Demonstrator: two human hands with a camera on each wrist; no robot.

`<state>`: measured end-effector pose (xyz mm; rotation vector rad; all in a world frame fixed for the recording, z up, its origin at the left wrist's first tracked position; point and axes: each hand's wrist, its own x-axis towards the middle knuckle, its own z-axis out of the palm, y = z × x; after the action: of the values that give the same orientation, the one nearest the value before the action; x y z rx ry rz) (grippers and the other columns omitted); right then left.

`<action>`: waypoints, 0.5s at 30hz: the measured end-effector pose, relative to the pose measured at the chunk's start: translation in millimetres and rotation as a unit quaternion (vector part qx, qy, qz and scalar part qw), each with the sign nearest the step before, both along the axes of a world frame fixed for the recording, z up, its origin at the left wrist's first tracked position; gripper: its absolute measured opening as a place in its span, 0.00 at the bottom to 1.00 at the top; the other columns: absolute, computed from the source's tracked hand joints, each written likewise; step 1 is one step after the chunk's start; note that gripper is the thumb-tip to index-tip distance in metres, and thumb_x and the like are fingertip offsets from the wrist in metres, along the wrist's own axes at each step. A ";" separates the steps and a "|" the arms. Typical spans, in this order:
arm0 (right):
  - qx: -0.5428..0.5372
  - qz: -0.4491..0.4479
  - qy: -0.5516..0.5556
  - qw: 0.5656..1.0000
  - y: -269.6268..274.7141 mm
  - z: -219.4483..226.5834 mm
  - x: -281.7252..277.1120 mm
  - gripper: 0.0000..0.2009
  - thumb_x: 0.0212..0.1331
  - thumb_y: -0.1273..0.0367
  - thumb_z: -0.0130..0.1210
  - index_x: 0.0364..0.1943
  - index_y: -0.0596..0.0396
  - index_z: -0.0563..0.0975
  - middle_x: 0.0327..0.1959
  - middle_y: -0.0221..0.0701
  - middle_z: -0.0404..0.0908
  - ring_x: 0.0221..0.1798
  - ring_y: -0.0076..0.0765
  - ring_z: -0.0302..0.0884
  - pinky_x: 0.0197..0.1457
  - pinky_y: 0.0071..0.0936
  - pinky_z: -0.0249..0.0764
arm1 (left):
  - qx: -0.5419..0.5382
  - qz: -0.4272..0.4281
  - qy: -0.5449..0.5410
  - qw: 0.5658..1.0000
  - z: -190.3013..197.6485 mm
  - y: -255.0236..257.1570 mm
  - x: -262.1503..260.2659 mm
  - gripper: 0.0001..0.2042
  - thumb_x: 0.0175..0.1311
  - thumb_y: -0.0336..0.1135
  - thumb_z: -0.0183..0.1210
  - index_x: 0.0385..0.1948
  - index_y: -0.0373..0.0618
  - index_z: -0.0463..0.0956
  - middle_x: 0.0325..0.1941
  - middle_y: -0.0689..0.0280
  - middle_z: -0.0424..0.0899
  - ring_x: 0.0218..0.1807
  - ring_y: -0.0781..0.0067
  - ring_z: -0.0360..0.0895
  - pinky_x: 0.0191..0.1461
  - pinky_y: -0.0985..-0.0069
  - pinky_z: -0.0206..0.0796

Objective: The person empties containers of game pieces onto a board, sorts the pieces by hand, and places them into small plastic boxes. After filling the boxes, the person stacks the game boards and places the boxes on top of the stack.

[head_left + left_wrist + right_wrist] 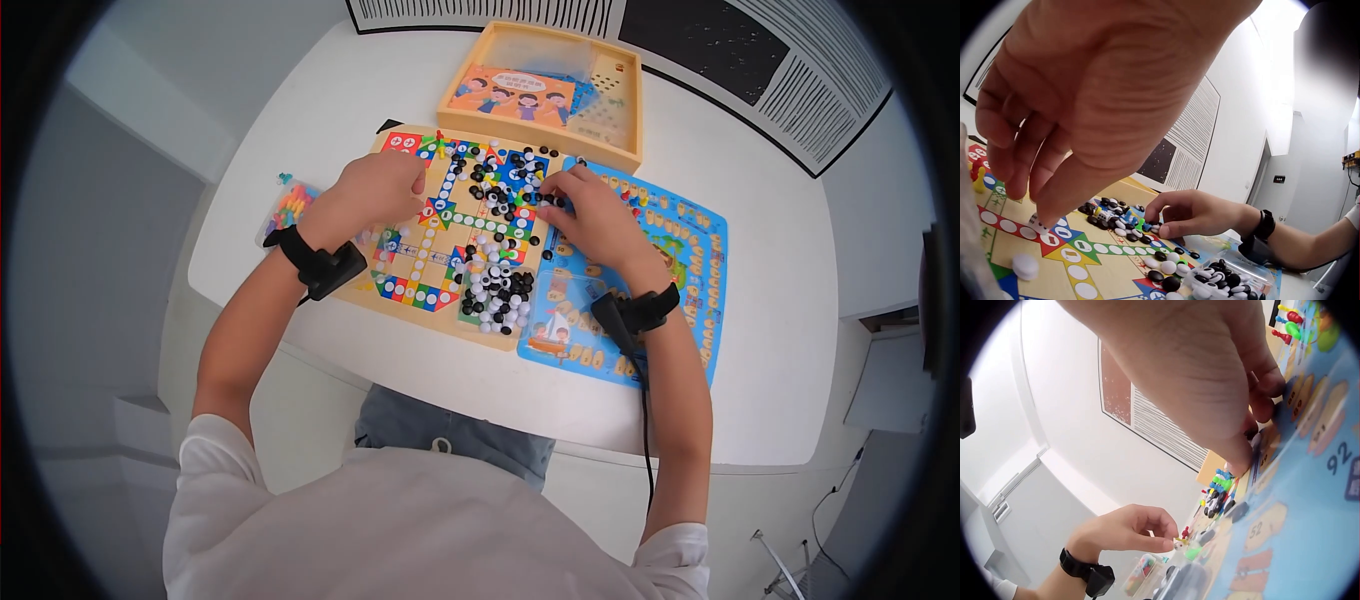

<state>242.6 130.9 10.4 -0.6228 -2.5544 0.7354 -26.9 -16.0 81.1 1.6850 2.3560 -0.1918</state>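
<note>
My left hand is over the ludo-style board; in the left wrist view its thumb and fingertips pinch a white die just above the printed track. On the right, my right hand has its fingers and thumb curled round black pieces at the seam between this board and the blue board. Its fingertips partly hide them, so how many it holds cannot be seen. Beside that hand, black and white pieces lie mixed with coloured pawns.
A clear box of black and white pieces stands at the boards' near edge. A wooden tray with an orange booklet is behind. Far left lies a clear container of coloured pawns. A cable hangs from the right wrist.
</note>
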 end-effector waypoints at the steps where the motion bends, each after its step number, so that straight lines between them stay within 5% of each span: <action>1: 0.001 -0.002 0.001 1.000 1.2 0.3 0.5 0.14 0.67 0.63 0.66 0.49 0.56 0.82 0.45 0.40 0.80 0.47 0.52 0.83 0.52 0.44 0.80 | 0.001 -0.002 0.001 1.000 -2.0 -1.0 -0.6 0.09 0.62 0.37 0.69 0.39 0.46 0.81 0.37 0.64 0.88 0.42 0.62 0.87 0.46 0.65 0.77; 10: 0.034 -0.046 -0.069 0.996 -4.8 9.6 -2.8 0.08 0.60 0.70 0.61 0.38 0.61 0.83 0.36 0.49 0.83 0.43 0.58 0.84 0.50 0.49 0.80 | 0.134 -0.109 -0.116 0.978 -9.1 -5.4 32.1 0.14 0.62 0.32 0.69 0.47 0.41 0.80 0.47 0.57 0.86 0.51 0.57 0.85 0.54 0.62 0.77; 15: 0.014 -0.067 -0.144 0.987 -15.2 25.8 1.1 0.09 0.49 0.73 0.67 0.34 0.63 0.82 0.35 0.49 0.85 0.39 0.56 0.86 0.45 0.45 0.82 | 0.150 -0.169 -0.138 0.964 -28.1 18.0 34.0 0.14 0.63 0.29 0.66 0.49 0.40 0.80 0.47 0.55 0.84 0.53 0.54 0.83 0.57 0.61 0.76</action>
<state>243.8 115.7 36.3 -0.9427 -2.7416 0.6001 7.1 2.0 53.0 2.0897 1.9578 0.3416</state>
